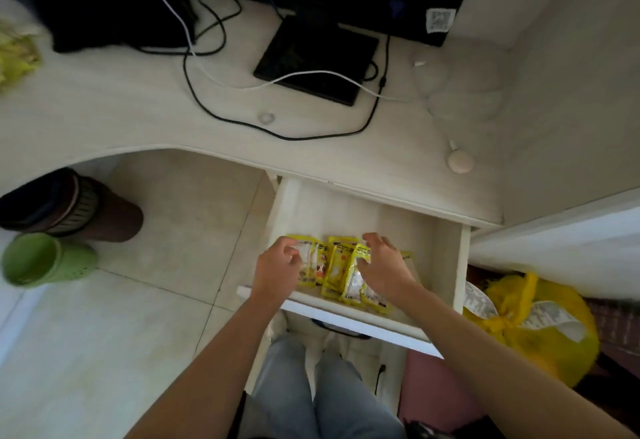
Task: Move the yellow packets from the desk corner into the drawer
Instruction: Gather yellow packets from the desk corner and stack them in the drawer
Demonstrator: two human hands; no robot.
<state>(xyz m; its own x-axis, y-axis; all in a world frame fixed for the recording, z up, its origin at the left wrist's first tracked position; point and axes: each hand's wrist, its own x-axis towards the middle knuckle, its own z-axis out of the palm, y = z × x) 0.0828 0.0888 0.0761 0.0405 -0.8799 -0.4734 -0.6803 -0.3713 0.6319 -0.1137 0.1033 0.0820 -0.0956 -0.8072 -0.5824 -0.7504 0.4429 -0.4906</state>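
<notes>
Placement step: left hand (280, 267) and right hand (382, 265), fingers loosely curled, settle yellow packets (341, 272) in drawer (446, 258), lower centre; whether either grip clasps a packet cannot be told. Next: release, withdraw.

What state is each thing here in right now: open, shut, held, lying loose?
White wooden drawer: pulled open.
Yellow snack packets: lying inside the drawer.
Left hand: fingers curled over the packets.
Right hand: fingers spread on the packets.
Green plastic bin: tipped on its side.
</notes>
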